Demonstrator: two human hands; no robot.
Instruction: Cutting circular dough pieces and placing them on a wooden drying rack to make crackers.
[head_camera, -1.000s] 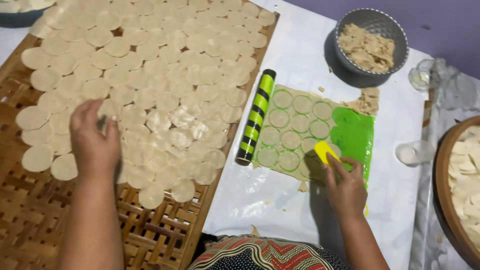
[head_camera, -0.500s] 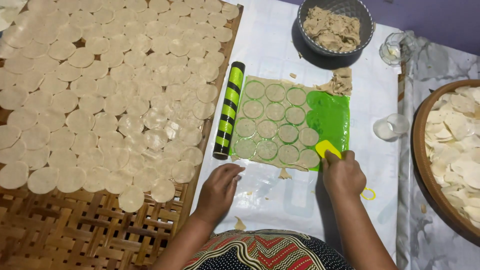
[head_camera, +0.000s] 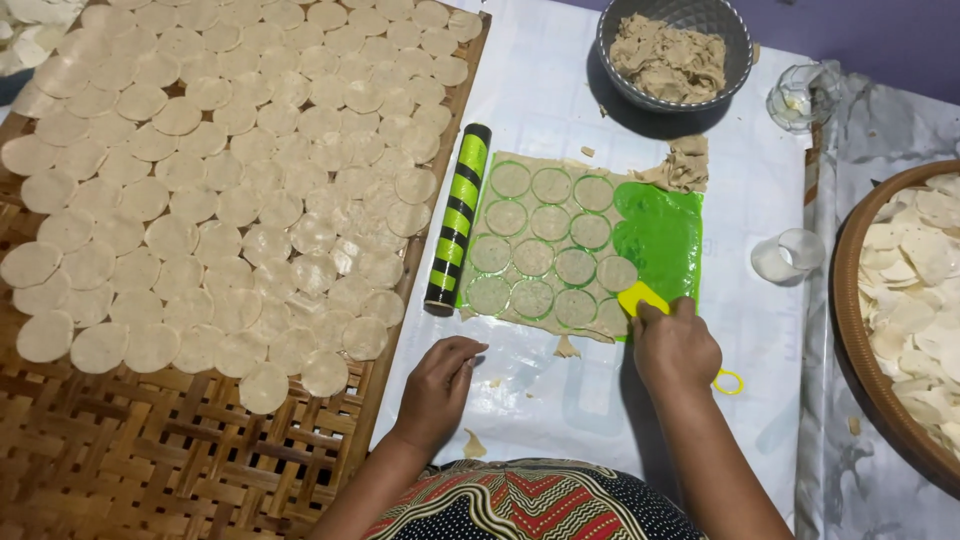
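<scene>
Since a second ago my left hand (head_camera: 440, 385) has come off the woven bamboo tray (head_camera: 130, 470) at frame left and now rests low in the frame, centre, on the white plastic sheet (head_camera: 540, 390) covering the tabletop. Reading: the round it carried looks laid down, and the hand is back by the sheet of dough.

Left grip: fingers loosely curled, tips touching the plastic, holding nothing.

Right hand (head_camera: 675, 345), just right of centre: grip closed around a yellow scraper (head_camera: 640, 297). Its blade lies at the lower right edge of the green mat (head_camera: 665, 235), just beside the nearest cut circle. A yellow ring (head_camera: 728, 381) shows at the wrist side.

Mid-frame: rolled dough sheet (head_camera: 540, 245) on the mat, scored into circles, all in place; right part of the mat bare. Black-and-green striped rolling pin (head_camera: 457, 220) lies along the mat's left edge.

Further out: dough rounds (head_camera: 220, 160) fill the tray, upper left. Grey bowl of dough scraps (head_camera: 672, 55) at top. Small clear cups (head_camera: 790, 255) at right, then a round basket of pale chips (head_camera: 920, 270) at the right edge.
</scene>
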